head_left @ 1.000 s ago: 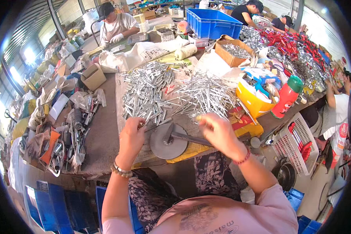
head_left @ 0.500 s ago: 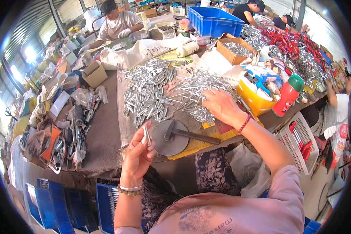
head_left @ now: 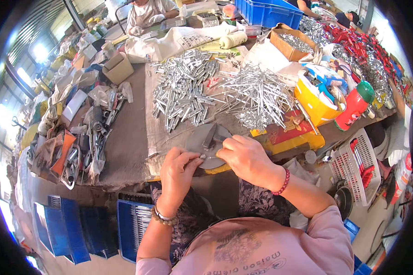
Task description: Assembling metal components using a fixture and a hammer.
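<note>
My left hand [head_left: 175,173] pinches a short silver metal tube [head_left: 202,156] between thumb and fingertips, just in front of the round metal plate [head_left: 195,137]. My right hand [head_left: 248,159] is closed close by, with what looks like a thin metal rod [head_left: 212,157] running from its fingertips toward the tube. Whether rod and tube touch is too small to tell. On the plate lies a hammer [head_left: 210,136], its handle partly hidden behind my right hand. Beyond are a pile of short metal tubes [head_left: 181,87] and, to its right, a pile of thin metal rods [head_left: 261,96].
Right of the piles stand a yellow container [head_left: 313,103], a red bottle with green cap [head_left: 353,106] and a cardboard box of metal parts [head_left: 291,43]. Tools and bags clutter the left side. Below are a white basket [head_left: 358,169] and blue bins [head_left: 135,224]. A co-worker [head_left: 149,16] sits opposite.
My right hand has left the rod pile and come down beside my left hand. The left hand has turned and moved right with the tube. The view has tilted down.
</note>
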